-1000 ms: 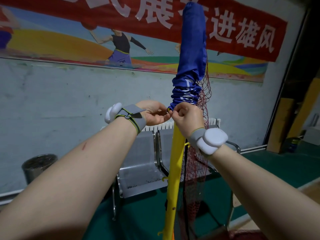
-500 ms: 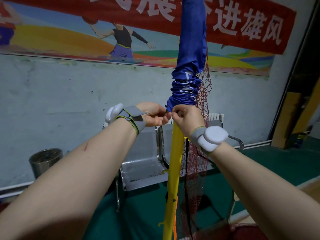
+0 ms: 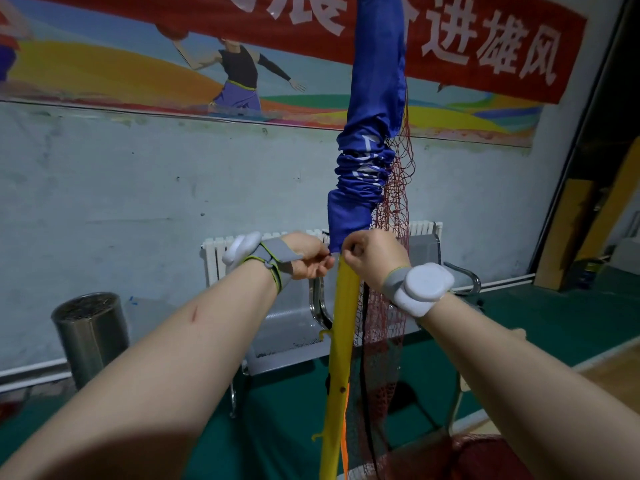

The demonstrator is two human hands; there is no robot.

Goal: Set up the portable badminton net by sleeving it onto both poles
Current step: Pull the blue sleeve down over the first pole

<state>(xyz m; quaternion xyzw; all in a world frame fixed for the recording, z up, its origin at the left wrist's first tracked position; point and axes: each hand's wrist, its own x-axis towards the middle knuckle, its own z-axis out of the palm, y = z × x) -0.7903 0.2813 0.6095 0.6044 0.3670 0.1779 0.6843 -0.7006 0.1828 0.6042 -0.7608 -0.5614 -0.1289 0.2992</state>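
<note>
The blue sleeve of the net is seen drawn over the upper part of the upright yellow pole, and is bunched in folds just above its lower hem. The hem is pinched on its left side by the left hand, fingers curled against the thumb, and on its right side by the right hand, likewise closed tight on the cloth. The two hands are nearly touching at the pole. The red mesh hangs just beside the pole on its right. Behind the pole a metal bench is set against the wall, with a white radiator behind it, a steel bin to the left and a red banner above.
</note>
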